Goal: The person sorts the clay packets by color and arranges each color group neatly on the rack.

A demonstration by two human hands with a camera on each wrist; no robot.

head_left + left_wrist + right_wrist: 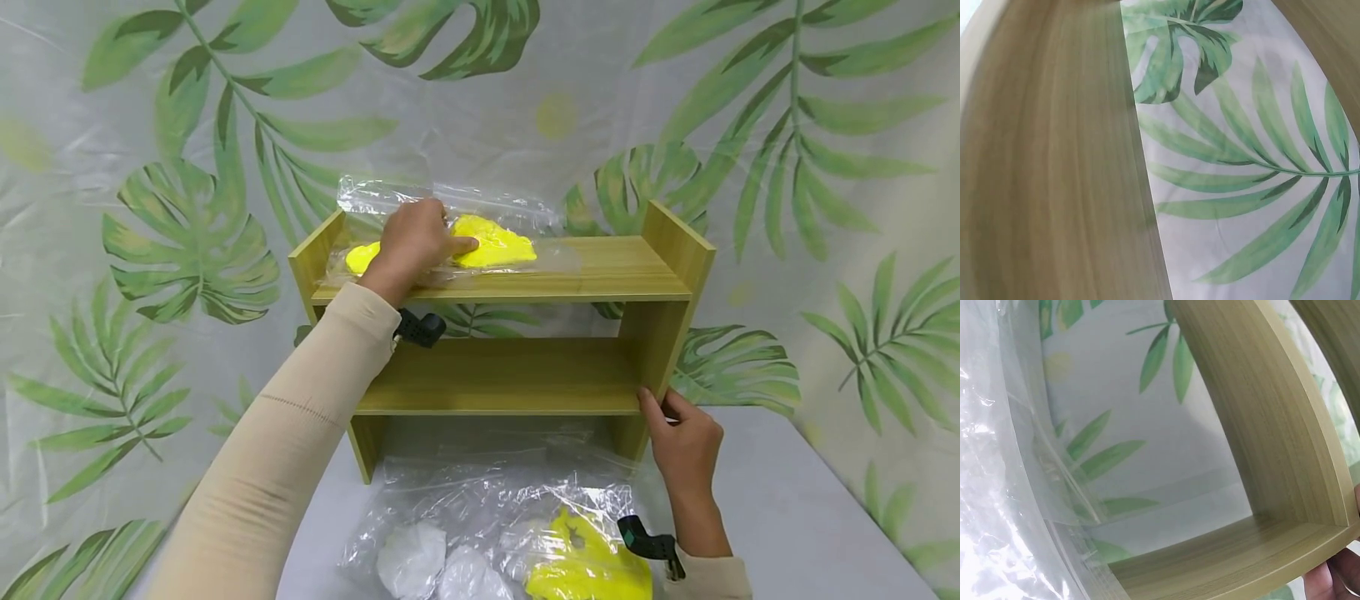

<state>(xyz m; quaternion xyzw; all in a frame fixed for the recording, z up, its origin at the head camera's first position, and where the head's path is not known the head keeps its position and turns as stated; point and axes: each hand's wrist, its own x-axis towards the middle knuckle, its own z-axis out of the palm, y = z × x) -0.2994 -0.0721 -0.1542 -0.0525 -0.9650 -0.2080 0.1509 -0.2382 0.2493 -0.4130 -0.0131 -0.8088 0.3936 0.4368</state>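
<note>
A wooden two-tier shelf point(495, 375) stands on the table. On its top board lies clear plastic bagging point(517, 204) with bright yellow lumps point(491, 242) inside; their exact kind cannot be told. My left hand point(420, 242) is over this bag with bent fingers and grips it, the thumb lying against the yellow lump. Its fingertips are hidden in the head view, and the left wrist view shows only a shelf board point(1060, 156) and the backdrop. My right hand point(686, 442) grips the shelf's right side panel near the lower board, with thumb in front.
In front of the shelf lie more clear bags point(480, 492), holding white lumps point(412, 558) and a yellow mass point(592, 567). Close behind the shelf hangs a leaf-patterned backdrop point(555, 117). The pale table point(780, 500) extends to the right.
</note>
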